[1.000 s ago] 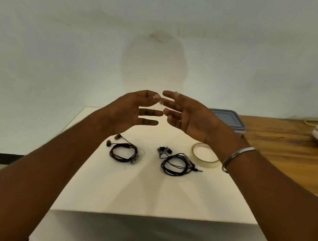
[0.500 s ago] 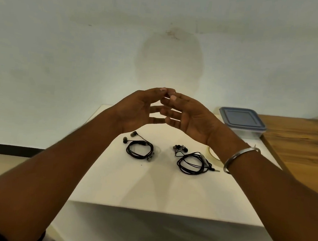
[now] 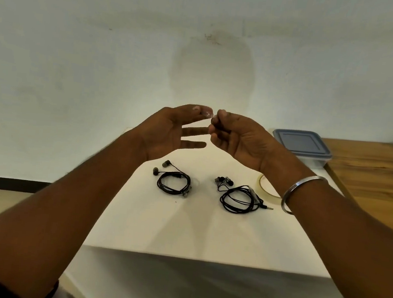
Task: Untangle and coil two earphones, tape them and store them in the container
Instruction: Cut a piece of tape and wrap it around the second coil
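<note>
Black wired earphone (image 3: 174, 182), wound into a small coil, flat on the white rectangular tabletop (image 3: 182, 231) below the left hand; second black wired earphone (image 3: 240, 198), in a looser coil, below the right hand. Well apart from each other, buds toward the far edge, plug of the second one pointing right.

Both forearms stretched forward from the bottom corners, hands raised above the tabletop, palms turned toward each other, fingertips meeting over the gap between the two coils. Left hand (image 3: 168, 131): thumb and forefinger drawn together at their tips on a small scrap of clear tape (image 3: 208, 113) – remaining fingers straight, spread apart, pointing right. Right hand (image 3: 239, 138): fingers curled inward, thumb laid over the forefinger, pinching the scrap's other end as far as can be told. Plain silver metal bangle (image 3: 304, 180) round the right wrist.

Roll of clear tape (image 3: 268, 193) flat just right of the second earphone, largely hidden behind the right wrist. Clear plastic container (image 3: 303, 142), blue-grey lid on, at the tabletop's far right corner, beside a brown wooden surface (image 3: 380, 171) adjoining on the right.

Bare tabletop between the coils and the near edge – also between the coils themselves. Left edge near the first earphone. White wall (image 3: 80, 53) behind.
</note>
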